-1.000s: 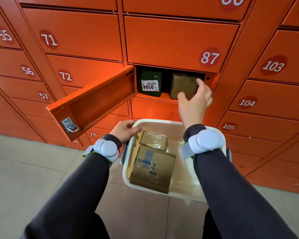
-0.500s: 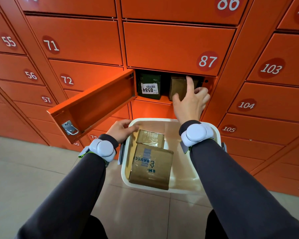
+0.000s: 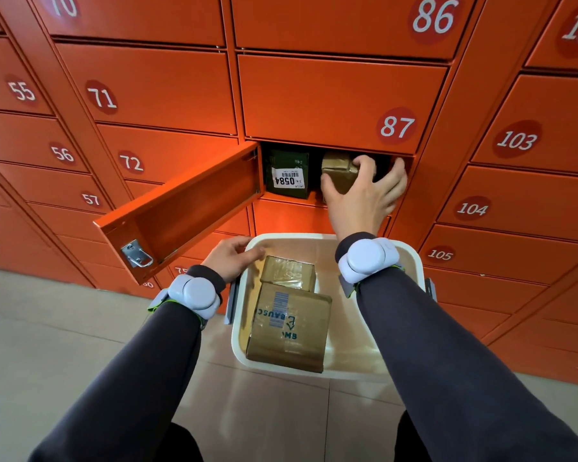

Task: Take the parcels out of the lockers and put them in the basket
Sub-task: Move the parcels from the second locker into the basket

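Observation:
An open locker under door 87 holds a dark green parcel (image 3: 287, 173) with a white 0584 label on the left and a brown taped parcel (image 3: 337, 173) on the right. My right hand (image 3: 364, 198) reaches into the locker and its fingers wrap the brown parcel, thumb at its left side. Below stands a white basket (image 3: 411, 261) holding a large brown parcel (image 3: 289, 326) and a smaller brown parcel (image 3: 289, 273) behind it. My left hand (image 3: 231, 258) grips the basket's left rim.
The locker's orange door (image 3: 184, 211) swings out to the left with a metal latch (image 3: 136, 255) at its end. Closed orange lockers numbered 55 to 105 fill the wall. Pale tiled floor (image 3: 47, 345) lies below.
My right hand went from touching the brown parcel's front to reaching deeper and closing its fingers around it. The parcel has tilted slightly. My left hand stayed on the basket.

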The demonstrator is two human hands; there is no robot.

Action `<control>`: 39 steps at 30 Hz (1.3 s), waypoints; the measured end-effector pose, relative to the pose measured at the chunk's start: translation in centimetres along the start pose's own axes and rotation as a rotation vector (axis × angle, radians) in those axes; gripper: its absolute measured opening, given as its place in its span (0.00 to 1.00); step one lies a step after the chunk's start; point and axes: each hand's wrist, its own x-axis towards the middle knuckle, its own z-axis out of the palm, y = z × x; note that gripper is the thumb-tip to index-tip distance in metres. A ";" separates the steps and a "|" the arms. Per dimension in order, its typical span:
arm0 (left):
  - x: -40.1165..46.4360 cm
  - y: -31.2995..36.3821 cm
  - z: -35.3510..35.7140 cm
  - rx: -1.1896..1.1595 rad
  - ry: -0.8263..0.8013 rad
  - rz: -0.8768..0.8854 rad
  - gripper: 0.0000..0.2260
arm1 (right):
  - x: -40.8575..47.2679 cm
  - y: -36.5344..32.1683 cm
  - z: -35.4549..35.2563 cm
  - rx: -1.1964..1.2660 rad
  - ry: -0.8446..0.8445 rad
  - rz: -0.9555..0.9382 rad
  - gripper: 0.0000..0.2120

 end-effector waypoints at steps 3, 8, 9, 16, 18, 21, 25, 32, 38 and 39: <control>0.1 -0.1 -0.1 0.007 -0.001 -0.001 0.06 | 0.2 -0.1 0.3 0.030 0.009 0.005 0.26; -0.1 -0.5 0.1 0.030 -0.001 -0.029 0.08 | 0.4 -0.7 0.9 -0.042 0.013 -0.007 0.32; -0.2 -0.6 0.2 0.037 0.000 -0.035 0.07 | 0.5 -0.7 1.0 -0.066 0.013 -0.008 0.33; -0.4 -1.2 1.1 0.031 0.002 -0.044 0.05 | 0.4 -0.3 0.4 -0.099 0.018 -0.055 0.33; -0.4 -1.3 1.4 0.013 -0.006 -0.050 0.04 | -0.1 0.0 -0.1 -0.104 0.004 -0.093 0.33; -0.3 -1.4 1.8 -0.010 -0.021 -0.047 0.04 | -1.0 0.4 -1.1 -0.094 -0.016 -0.128 0.30; -0.1 -1.6 2.3 0.013 -0.037 -0.056 0.05 | -2.8 1.0 -2.4 -0.064 -0.006 -0.171 0.29; 0.3 -3.8 2.5 0.063 0.011 -0.101 0.04 | -7.6 4.4 -2.9 0.192 -0.046 -0.236 0.29; 0.1 -7.8 3.3 -0.025 0.047 -0.231 0.06 | -11.8 8.0 -2.1 0.384 -0.131 -0.161 0.36; 0.2 -8.4 3.6 -0.018 0.056 -0.240 0.06 | -12.5 8.5 -1.9 0.381 -0.160 -0.138 0.37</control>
